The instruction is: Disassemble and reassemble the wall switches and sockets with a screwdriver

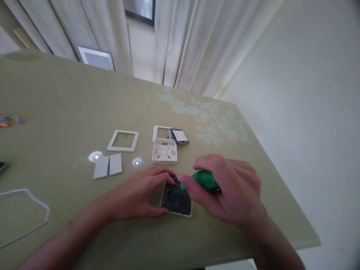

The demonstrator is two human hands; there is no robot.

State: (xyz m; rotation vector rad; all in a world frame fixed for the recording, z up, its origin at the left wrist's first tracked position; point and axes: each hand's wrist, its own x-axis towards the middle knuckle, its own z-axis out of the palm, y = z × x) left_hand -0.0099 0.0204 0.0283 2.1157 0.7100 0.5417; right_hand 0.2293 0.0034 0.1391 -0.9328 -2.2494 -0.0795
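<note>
1. Head view: the right hand [233, 187] is curled round a green-handled tool [207, 180], thumb along one side; its near end points towards 9 o'clock, over the dark-backed plate [176, 202].
2. The left hand [140, 193] grips that plate by its left side, thumb at the near edge and fingers at the far edge. The plate lies flat on the worktop [64, 101], dark side up, with a thin white rim. Fingers and blur make the tool's tip hard to see, so I cannot tell whether it touches the plate.
3. From the plate, between 11 and 12 o'clock, is a white box [164, 152], open side showing. A white frame [155, 133] is partly hidden behind it.
4. At 12 o'clock, a dark-edged module [180, 135] with a white face sits tilted just beside the box.
5. Near 10 o'clock lie two white panels [108, 165], side by side, with a square white frame [121, 149] just beyond them.
6. Farther out, a white cord [47, 213] curves at 9 o'clock, and small colourful items [5, 120] lie near 10 o'clock.
7. Pale curtains [98, 22] hang past the far edge.
</note>
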